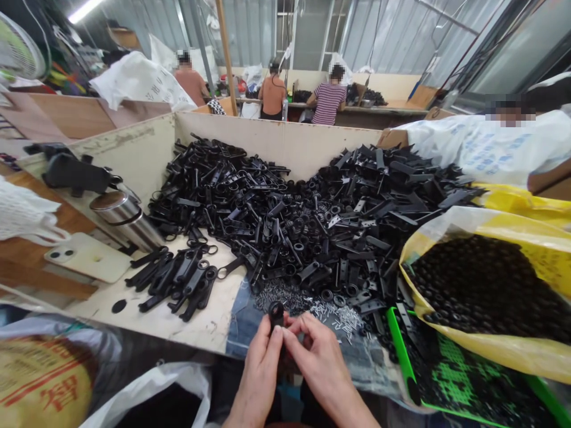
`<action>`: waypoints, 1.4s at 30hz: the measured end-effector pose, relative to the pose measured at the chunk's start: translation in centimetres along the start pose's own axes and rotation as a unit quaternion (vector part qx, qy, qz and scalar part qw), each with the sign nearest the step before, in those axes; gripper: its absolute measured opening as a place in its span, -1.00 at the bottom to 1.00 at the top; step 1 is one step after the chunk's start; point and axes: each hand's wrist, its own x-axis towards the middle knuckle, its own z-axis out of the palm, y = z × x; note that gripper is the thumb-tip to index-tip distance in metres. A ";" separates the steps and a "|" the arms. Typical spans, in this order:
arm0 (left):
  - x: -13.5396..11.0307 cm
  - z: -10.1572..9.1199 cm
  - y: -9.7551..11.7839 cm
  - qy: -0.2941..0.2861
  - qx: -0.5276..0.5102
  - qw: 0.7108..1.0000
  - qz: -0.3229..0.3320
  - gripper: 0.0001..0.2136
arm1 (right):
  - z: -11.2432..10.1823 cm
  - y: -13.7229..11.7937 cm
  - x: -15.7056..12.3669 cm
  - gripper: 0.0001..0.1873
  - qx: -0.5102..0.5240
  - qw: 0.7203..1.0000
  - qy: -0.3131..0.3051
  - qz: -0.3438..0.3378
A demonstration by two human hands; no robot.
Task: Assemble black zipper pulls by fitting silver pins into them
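My left hand is closed around a black plastic part with a round ring-shaped end standing up above the thumb. Close against it, my right hand pinches with thumb and fingertips at the part's side; whatever is between those fingertips is hidden. Just beyond the hands, small silver pins and small dark pieces lie on a denim cloth. A big heap of black plastic parts rises behind them. To the left, several black long-handled parts with ring ends lie in a group.
On the left are a steel flask and a white phone. A yellow-and-white sack of black rings and a green tray sit at right. An open white bag is below. Several people are farther back.
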 end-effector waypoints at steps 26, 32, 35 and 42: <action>-3.8 -2.9 0.0 -0.188 0.321 0.925 0.081 -0.37 | -0.6 1.5 -2.4 -0.64 0.128 0.974 -0.182 0.053; -4.0 -3.5 0.7 -0.124 0.355 0.910 0.176 -0.70 | -1.1 1.7 -2.3 -0.60 0.128 0.983 -0.125 0.030; -4.4 -3.1 1.0 -0.092 0.348 0.906 0.221 -0.74 | -1.0 1.3 -2.3 -0.59 0.122 0.985 -0.118 0.017; -3.8 -2.7 -1.3 -0.016 0.244 0.953 0.178 -0.66 | 0.9 1.8 -1.9 -0.49 0.168 0.981 -0.077 0.050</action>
